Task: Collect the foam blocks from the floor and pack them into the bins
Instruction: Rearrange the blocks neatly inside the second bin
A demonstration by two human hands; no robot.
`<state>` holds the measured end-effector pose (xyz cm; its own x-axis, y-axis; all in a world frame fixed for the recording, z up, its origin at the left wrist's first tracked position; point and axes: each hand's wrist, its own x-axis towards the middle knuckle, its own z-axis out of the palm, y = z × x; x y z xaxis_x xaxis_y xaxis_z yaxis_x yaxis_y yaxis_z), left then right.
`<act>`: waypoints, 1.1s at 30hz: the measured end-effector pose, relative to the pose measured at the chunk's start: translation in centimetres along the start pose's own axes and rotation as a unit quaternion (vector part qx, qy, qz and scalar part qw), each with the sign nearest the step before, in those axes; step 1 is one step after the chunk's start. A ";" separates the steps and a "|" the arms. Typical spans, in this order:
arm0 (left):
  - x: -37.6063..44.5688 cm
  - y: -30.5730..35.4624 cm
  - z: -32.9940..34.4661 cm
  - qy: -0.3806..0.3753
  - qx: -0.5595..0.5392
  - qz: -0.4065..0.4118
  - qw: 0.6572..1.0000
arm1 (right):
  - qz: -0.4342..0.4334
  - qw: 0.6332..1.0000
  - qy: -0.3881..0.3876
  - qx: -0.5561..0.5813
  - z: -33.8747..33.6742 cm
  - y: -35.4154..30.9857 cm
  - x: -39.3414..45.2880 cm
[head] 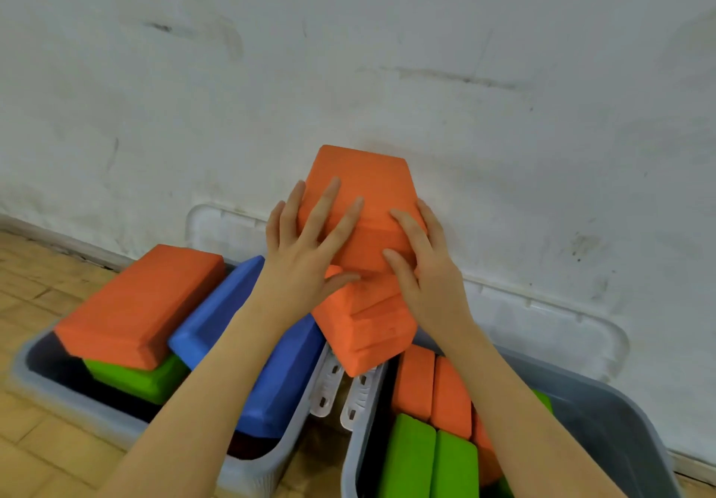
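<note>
Standing against a scuffed white wall (387, 51), two grey bins are seen side by side on the wooden floor (35, 303), their latches almost touching. The left bin (46, 385) is filled above its rim: an orange block (135, 303) lies flat on a green block (131, 377), and a blue block (271, 373) leans tilted beside them. In the right bin (627, 420), orange blocks (434, 385) and green blocks (430, 462) are packed on edge in rows, with room left towards the far side.

Above the gap between the bins, a stack of orange blocks (368, 257) is held in the air, clamped from both sides. The left hand (306, 253) is spread over the near face with straight fingers; the right hand (426, 265) is curled round the right edge.

The foam is judged light, slightly squashy and matt, so slipping is unlikely, but stacked blocks may slide apart. A grip on the short ends, pressing the stack together, is judged best, with each block turned on edge to fit the rows.
</note>
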<state>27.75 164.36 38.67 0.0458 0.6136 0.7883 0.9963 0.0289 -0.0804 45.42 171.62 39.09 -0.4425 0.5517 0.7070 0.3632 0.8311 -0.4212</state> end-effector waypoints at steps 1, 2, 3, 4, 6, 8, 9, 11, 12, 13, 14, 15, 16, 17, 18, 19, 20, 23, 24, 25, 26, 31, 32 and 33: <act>0.0 -0.2 -0.5 0.017 0.017 0.008 1.000 | -0.004 1.000 0.001 0.004 0.0 -0.5 0.2; -0.1 -0.5 -0.9 0.035 0.032 0.016 0.999 | -0.006 1.000 0.003 0.012 0.2 -1.0 0.4; -0.2 -0.8 -1.3 0.052 0.042 0.020 0.998 | -0.006 0.999 0.005 0.031 0.3 -1.6 0.7; -0.4 -1.1 -1.7 0.068 0.047 0.014 0.996 | 0.000 0.998 0.007 0.070 0.6 -2.1 0.9; -1.1 -1.4 -2.1 0.097 0.042 -0.025 0.994 | 0.051 0.980 0.009 0.192 1.2 -2.6 1.1; -2.5 -1.5 -2.4 0.117 0.030 -0.076 0.990 | 0.125 0.957 -0.001 0.261 1.9 -2.1 0.5; -3.3 -1.5 -2.6 0.122 0.027 -0.095 0.988 | 0.150 0.954 -0.017 0.259 2.5 -1.6 -0.1; -4.8 -1.6 -2.9 0.125 0.030 -0.129 0.983 | 0.171 0.965 -0.065 0.187 4.0 0.0 -1.9; -5.4 -1.6 -3.1 0.127 0.034 -0.148 0.980 | 0.165 0.974 -0.087 0.127 4.9 0.9 -2.7; -5.7 -1.6 -3.2 0.128 0.041 -0.164 0.977 | 0.150 0.981 -0.105 0.065 5.7 1.6 -3.4; -6.0 -1.4 -3.2 0.129 0.048 -0.175 0.975 | 0.133 0.984 -0.121 0.004 6.5 2.2 -3.7; -6.3 -1.3 -3.1 0.127 0.057 -0.184 0.973 | 0.114 0.983 -0.133 -0.053 7.2 2.5 -3.8; -6.6 -1.2 -3.0 0.121 0.065 -0.193 0.972 | 0.095 0.980 -0.146 -0.101 7.8 2.7 -3.6; -6.8 -1.1 -2.9 0.113 0.069 -0.201 0.971 | 0.079 0.974 -0.158 -0.139 8.1 2.8 -3.4; -7.1 -1.1 -2.7 0.105 0.071 -0.211 0.969 | 0.069 0.969 -0.170 -0.169 8.5 3.0 -3.0; -7.5 -1.2 -2.6 0.098 0.071 -0.221 0.968 | 0.061 0.964 -0.175 -0.192 8.8 3.1 -2.7; -7.9 -1.3 -2.5 0.091 0.070 -0.227 0.967 | 0.057 0.961 -0.172 -0.207 9.2 3.1 -2.5; -8.3 -1.4 -2.4 0.087 0.071 -0.237 0.965 | 0.045 0.957 -0.164 -0.233 9.8 3.1 -2.4; -8.1 -1.5 -2.4 0.092 0.069 -0.241 0.964 | 0.036 0.955 -0.166 -0.244 9.8 3.2 -2.4; -8.0 -1.7 -2.4 0.101 0.066 -0.242 0.963 | 0.029 0.955 -0.163 -0.247 9.6 3.2 -2.4; -7.8 -1.9 -2.4 0.112 0.061 -0.235 0.963 | 0.030 0.959 -0.150 -0.240 9.2 3.2 -2.4; -6.2 -1.2 -2.1 0.157 0.018 -0.187 0.970 | 0.070 0.986 -0.018 -0.150 5.4 2.1 -2.2; -5.6 -0.6 -1.9 0.167 0.003 -0.180 0.970 | 0.061 0.987 0.001 -0.150 4.5 2.0 -2.4; -4.8 0.1 -1.6 0.175 -0.009 -0.170 0.970 | 0.054 0.986 0.019 -0.154 3.7 2.0 -2.7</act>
<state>27.70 160.16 35.87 -0.2678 0.2656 0.9261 0.9589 0.1671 0.2293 44.31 172.06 34.30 -0.3588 0.6285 0.6901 0.6414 0.7032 -0.3069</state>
